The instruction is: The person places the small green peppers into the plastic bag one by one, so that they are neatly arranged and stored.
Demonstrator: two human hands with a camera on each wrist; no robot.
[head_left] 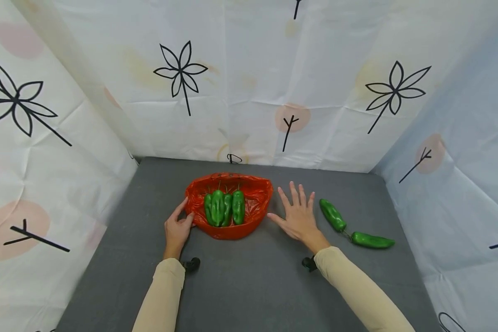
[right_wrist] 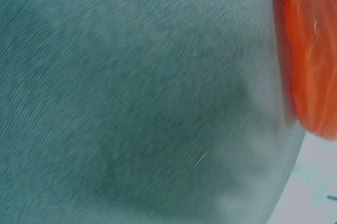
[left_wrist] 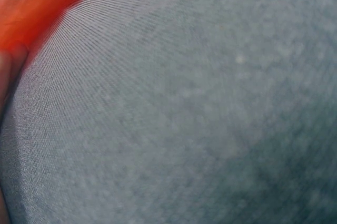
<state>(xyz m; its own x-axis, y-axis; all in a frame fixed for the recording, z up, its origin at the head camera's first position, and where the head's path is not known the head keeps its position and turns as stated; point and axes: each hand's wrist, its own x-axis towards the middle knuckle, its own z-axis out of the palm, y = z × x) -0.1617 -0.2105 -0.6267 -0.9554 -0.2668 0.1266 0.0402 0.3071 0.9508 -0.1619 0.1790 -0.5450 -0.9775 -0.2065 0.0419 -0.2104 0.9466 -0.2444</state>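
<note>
Red plastic bag (head_left: pixel 228 234) on counter (head_left: pixel 249 286): I count four green peppers (head_left: pixel 217 210) in, two loose peppers (head_left: pixel 333 216) outside, likely remaining. Left hand (head_left: pixel 177 229) pinches bag's left rim; right hand (head_left: pixel 299 219) spread, empty, just beside bag.

Red bag (right_wrist: pixel 318 66) partly outside wrist views

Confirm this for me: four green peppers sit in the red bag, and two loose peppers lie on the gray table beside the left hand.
Not quite: the two loose peppers lie beside the right hand, not the left hand, as the head view shows. The four green peppers do sit in the red bag.
</note>
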